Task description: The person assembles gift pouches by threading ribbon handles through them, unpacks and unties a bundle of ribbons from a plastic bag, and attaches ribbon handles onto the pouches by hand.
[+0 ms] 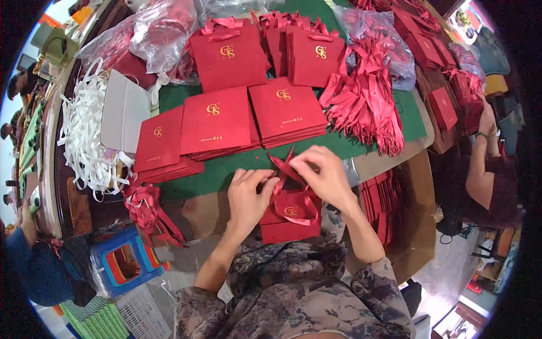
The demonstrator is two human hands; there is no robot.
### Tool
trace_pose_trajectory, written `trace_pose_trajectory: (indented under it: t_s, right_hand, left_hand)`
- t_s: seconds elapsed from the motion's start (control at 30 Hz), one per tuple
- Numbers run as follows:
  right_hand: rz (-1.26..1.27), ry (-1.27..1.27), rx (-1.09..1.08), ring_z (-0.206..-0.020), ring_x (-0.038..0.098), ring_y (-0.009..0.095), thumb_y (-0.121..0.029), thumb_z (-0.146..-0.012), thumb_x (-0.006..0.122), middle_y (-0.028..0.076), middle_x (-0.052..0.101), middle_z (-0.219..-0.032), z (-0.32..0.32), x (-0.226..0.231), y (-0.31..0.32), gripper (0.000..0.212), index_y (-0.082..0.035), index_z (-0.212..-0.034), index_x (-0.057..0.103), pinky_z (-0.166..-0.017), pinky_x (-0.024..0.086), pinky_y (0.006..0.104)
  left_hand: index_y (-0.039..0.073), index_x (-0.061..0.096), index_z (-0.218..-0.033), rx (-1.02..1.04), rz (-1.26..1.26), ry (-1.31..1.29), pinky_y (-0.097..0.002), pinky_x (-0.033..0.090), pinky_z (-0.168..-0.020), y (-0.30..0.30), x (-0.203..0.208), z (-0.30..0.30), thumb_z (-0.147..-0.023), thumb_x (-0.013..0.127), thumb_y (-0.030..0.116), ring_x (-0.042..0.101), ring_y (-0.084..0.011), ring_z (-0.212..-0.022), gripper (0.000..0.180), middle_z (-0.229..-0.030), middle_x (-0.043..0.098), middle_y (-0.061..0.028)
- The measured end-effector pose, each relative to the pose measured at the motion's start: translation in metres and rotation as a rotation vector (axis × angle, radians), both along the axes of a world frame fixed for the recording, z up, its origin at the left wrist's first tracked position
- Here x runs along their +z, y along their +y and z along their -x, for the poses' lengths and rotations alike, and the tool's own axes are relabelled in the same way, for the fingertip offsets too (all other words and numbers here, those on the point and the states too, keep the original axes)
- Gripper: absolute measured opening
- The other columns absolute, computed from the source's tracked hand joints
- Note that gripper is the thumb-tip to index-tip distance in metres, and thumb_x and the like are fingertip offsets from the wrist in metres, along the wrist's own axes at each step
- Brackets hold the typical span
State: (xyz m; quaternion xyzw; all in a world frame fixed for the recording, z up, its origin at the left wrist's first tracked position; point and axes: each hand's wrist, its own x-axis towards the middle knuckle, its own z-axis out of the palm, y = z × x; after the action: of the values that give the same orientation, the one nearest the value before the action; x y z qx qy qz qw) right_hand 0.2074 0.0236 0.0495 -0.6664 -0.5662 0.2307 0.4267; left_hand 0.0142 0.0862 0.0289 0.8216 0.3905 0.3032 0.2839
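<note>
A small red paper gift bag with a gold emblem sits close against my body, at the table's near edge. A red ribbon handle loops over its front. Above the bag, my left hand closes thumb and fingers on a red ribbon. My right hand pinches the same ribbon higher up, its fingertips bent together. Where the ribbon meets the bag is partly hidden by my hands. Just beyond them lie flat stacks of red bags.
More bags with ribbon handles stand upright at the back. A pile of loose red ribbons lies right, white ribbons far left. Below on the right, a cardboard box holds red bags. Co-workers' arms show at both sides.
</note>
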Motion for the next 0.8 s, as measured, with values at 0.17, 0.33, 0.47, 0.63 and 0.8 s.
trace_pose_trajectory:
  t_s: [0.17,0.33,0.47,0.63,0.8]
  right_hand:
    - [0.167,-0.163,-0.113,-0.073,0.062,0.022,-0.015,-0.087,0.072,0.009,0.062,-0.083,-0.03,0.013,-0.036,0.013,-0.003,-0.09,0.07,-0.067,0.049,0.0334]
    - [0.285,-0.195,-0.008,-0.077,0.064,0.023,-0.014,-0.085,0.072,0.009,0.062,-0.084,-0.04,0.007,-0.045,0.015,-0.004,-0.095,0.069,-0.068,0.05,0.0352]
    - [0.219,-0.326,0.059,-0.082,0.065,0.024,-0.012,-0.087,0.07,0.011,0.063,-0.087,-0.039,0.0,-0.039,0.013,-0.003,-0.096,0.069,-0.071,0.05,0.0344]
    - [0.202,0.065,0.112,-0.08,0.063,0.02,-0.011,-0.091,0.067,0.01,0.064,-0.087,-0.018,0.015,-0.024,0.012,-0.001,-0.097,0.067,-0.069,0.048,0.0315]
    - [0.246,0.34,0.09,-0.078,0.059,0.007,-0.011,-0.093,0.066,0.004,0.063,-0.088,0.004,0.006,-0.013,0.014,0.002,-0.098,0.067,-0.067,0.046,0.0234]
  left_hand:
    - [0.004,0.074,-0.09,0.026,0.043,-0.036,-0.0338,0.048,-0.064,0.002,0.0,0.002,-0.078,0.079,0.009,0.059,-0.0224,-0.068,0.014,-0.079,0.068,-0.0088]
    - [0.004,0.075,-0.092,0.022,0.072,-0.042,-0.0333,0.048,-0.065,0.003,-0.002,0.001,-0.078,0.079,0.01,0.059,-0.0224,-0.068,0.015,-0.08,0.068,-0.0081]
    - [0.004,0.075,-0.091,0.037,0.056,-0.041,-0.0339,0.049,-0.065,0.003,0.0,-0.001,-0.079,0.078,0.01,0.059,-0.0223,-0.068,0.014,-0.08,0.068,-0.0084]
    - [0.005,0.076,-0.09,-0.009,0.118,-0.024,-0.0348,0.049,-0.065,0.0,0.006,-0.004,-0.08,0.078,0.013,0.06,-0.0232,-0.071,0.013,-0.079,0.068,-0.0095]
    - [0.004,0.075,-0.088,-0.072,0.156,-0.019,-0.0356,0.049,-0.067,-0.006,0.009,-0.01,-0.078,0.079,0.015,0.062,-0.0253,-0.075,0.015,-0.079,0.068,-0.0094]
